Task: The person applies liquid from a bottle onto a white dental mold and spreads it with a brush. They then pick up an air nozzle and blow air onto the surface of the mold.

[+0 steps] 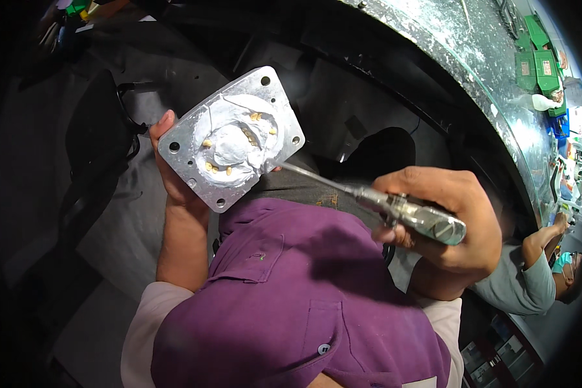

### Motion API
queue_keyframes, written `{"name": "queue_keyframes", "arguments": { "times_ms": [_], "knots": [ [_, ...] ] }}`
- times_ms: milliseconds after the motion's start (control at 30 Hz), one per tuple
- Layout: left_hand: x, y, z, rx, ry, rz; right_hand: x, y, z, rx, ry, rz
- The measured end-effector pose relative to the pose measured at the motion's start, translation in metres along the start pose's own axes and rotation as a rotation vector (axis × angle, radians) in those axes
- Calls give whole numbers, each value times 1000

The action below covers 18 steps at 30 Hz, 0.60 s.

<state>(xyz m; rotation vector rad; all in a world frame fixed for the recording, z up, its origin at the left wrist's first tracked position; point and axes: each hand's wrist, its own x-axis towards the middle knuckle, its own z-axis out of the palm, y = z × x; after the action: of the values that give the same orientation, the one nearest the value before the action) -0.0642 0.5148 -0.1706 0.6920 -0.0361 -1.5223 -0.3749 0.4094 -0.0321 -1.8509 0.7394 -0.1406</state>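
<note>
A grey metal dental flask half (290, 115) with holes at its corners is tilted up before my chest. White plaster (229, 143) fills its round middle, and several yellowish denture teeth (248, 136) sit in it. My left hand (178, 191) grips the flask half from its left and underneath; most of those fingers are hidden behind it. Closed in my right hand (469, 213) is a silver pistol-like tool with a long thin shaft (326, 183). The shaft's tip reaches the plaster's lower right edge; whether it touches I cannot tell.
A glass-topped bench (443, 48) with white dust curves along the upper right. Green bins (546, 70) and a white bottle (538, 102) stand on it. A dark chair (103, 123) is at the left. Another person (527, 281) in a grey top sits at the far right.
</note>
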Motion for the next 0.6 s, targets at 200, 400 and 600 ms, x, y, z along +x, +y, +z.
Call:
{"name": "queue_keyframes", "arguments": {
  "times_ms": [200,400,600],
  "knots": [
    [1,-2,4,-45,-11,-16,-5,1,-3,-3,-1,-39],
    [7,2,-12,4,-28,-6,-9,-11,9,337,187,138],
    [16,-11,20,-106,-291,-210,1,-18,18,329,395,197]
  ]
}}
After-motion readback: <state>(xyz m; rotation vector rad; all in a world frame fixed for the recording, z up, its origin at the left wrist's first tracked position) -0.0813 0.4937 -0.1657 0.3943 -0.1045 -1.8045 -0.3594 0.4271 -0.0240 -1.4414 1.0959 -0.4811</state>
